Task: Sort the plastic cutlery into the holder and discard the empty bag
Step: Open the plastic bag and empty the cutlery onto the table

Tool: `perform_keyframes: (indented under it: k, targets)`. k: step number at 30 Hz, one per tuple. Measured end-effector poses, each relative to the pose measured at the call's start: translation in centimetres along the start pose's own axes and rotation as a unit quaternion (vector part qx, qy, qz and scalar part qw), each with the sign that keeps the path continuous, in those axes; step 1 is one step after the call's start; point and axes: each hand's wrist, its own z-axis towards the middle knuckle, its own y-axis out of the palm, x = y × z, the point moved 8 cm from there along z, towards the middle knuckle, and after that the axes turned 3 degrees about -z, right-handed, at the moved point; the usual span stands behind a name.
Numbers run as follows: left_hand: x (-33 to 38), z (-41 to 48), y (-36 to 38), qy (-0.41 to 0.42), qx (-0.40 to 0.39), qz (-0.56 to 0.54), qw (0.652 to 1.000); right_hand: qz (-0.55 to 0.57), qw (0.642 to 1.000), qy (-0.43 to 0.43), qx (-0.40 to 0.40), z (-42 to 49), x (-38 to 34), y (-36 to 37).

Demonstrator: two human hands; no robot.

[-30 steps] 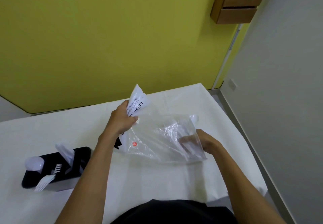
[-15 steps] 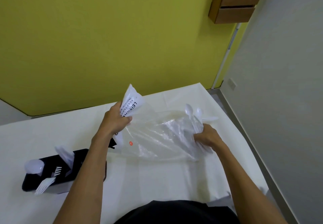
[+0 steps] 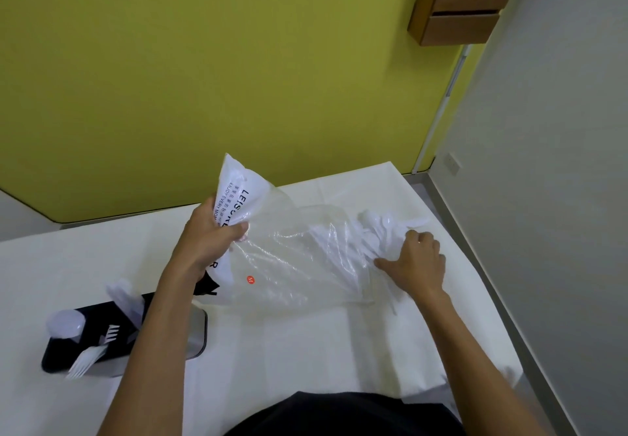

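Left hand (image 3: 210, 241) fingers clamp bag (image 3: 299, 258) by printed left end; right hand (image 3: 414, 265) fingers curl round white spoons (image 3: 380, 231) at right end.

Clear bag (image 3: 299, 258), white cutlery (image 3: 380, 231) and black holder (image 3: 88, 320) on the worktop (image 3: 306, 350).
The crumpled bag, with black print and a red dot, was raised at its printed end in the left hand (image 3: 210, 238). The cutlery bunch stuck out of its right end, gripped by the right hand (image 3: 414, 262). The holder stood far left, holding a fork (image 3: 85, 360) and a spoon (image 3: 66, 321).
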Motion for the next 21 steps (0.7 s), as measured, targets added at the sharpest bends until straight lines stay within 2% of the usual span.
perform_keyframes:
  k: [1,2,4,6,11,21]
  targets:
    - [-0.1,-0.2,0.0,0.0,0.001,-0.001,1.0,0.032,0.999,-0.032,0.028,-0.2,-1.4,-0.4]
    - [-0.4,-0.3,0.1,-0.002,0.004,-0.002,1.0,0.073,0.995,-0.066,0.023,-0.3,-2.7,-0.2]
    - [-0.9,-0.4,0.0,-0.005,0.011,-0.01,1.0,0.109,0.987,-0.103,-0.057,-0.5,-4.8,1.5]
    - [-1.4,-0.6,-0.2,-0.007,0.018,-0.014,1.0,0.072,0.983,-0.125,-0.114,-1.0,-6.5,3.1]
    - [-3.4,-1.1,-0.3,-0.03,0.031,-0.016,0.999,-0.092,0.977,-0.169,-0.097,-1.6,-8.8,4.8]
    - [-3.7,-0.3,-1.1,-0.04,0.058,-0.025,0.997,-0.128,0.973,-0.187,-0.035,-0.8,-5.6,2.7]
